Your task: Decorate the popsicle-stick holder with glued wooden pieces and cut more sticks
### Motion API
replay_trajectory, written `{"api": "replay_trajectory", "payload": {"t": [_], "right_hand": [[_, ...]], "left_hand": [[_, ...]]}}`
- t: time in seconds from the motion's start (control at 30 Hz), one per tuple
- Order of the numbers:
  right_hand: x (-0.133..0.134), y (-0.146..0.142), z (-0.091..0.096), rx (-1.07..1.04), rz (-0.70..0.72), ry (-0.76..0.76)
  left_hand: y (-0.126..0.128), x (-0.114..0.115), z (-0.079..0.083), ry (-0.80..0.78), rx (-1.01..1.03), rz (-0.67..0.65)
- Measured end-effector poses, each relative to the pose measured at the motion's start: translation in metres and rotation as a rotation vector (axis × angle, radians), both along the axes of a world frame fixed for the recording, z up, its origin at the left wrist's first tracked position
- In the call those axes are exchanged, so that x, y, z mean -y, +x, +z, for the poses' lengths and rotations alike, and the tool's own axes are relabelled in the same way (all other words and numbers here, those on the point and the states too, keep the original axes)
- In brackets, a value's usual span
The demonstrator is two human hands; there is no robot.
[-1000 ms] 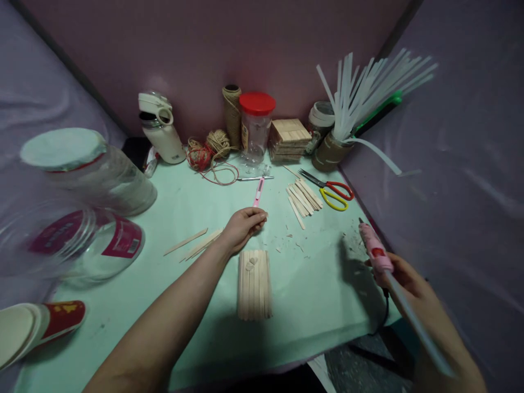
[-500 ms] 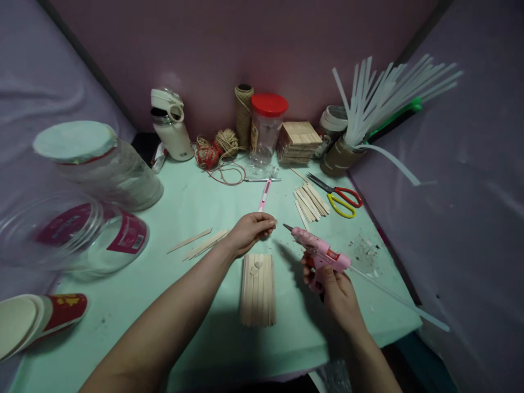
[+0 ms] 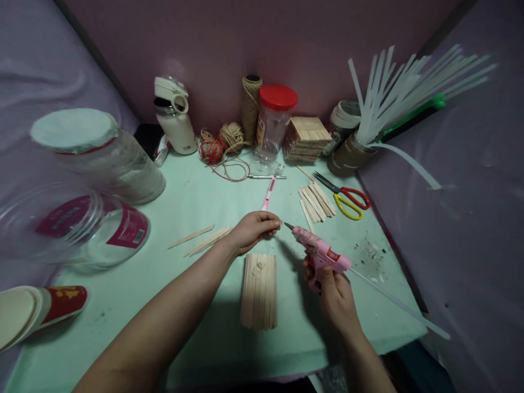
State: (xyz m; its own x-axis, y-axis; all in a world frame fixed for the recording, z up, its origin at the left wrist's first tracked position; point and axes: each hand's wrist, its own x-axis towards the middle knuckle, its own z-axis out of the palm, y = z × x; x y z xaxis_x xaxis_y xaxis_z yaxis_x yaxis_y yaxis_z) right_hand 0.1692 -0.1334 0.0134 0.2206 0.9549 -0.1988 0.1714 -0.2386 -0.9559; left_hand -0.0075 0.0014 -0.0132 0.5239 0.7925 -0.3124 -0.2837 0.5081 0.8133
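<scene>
Pink plastic covers the glue gun [image 3: 327, 255], held by its handle in the right hand [image 3: 335, 289], fingers curled around it, with a whitish glue stick [image 3: 393, 296] trailing from its back toward the right. Its dark nozzle [image 3: 289, 226] points left, just beside the left hand [image 3: 258, 229], whose thumb and fingers pinch narrowly on what seems a small pale piece [image 3: 281, 222], too tiny for me to be sure. Nearer on the green table [image 3: 196, 202] lies a wooden stick panel [image 3: 262, 300] bearing small rounded chips [image 3: 260, 266]. Farther off lie a pink cutter [image 3: 269, 192] and, to the right, loose sticks [image 3: 317, 202] beside scissors [image 3: 343, 191].
</scene>
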Motion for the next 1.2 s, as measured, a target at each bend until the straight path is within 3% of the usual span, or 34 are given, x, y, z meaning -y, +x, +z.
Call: {"api": "replay_trajectory", "payload": {"t": [1.2], "right_hand": [[-0.0029,-0.0004,0.0012,-0.027,0.020,0.008]], "left_hand": [[-0.0001,-0.0005,-0.0031,0.009,-0.005,-0.017]]}}
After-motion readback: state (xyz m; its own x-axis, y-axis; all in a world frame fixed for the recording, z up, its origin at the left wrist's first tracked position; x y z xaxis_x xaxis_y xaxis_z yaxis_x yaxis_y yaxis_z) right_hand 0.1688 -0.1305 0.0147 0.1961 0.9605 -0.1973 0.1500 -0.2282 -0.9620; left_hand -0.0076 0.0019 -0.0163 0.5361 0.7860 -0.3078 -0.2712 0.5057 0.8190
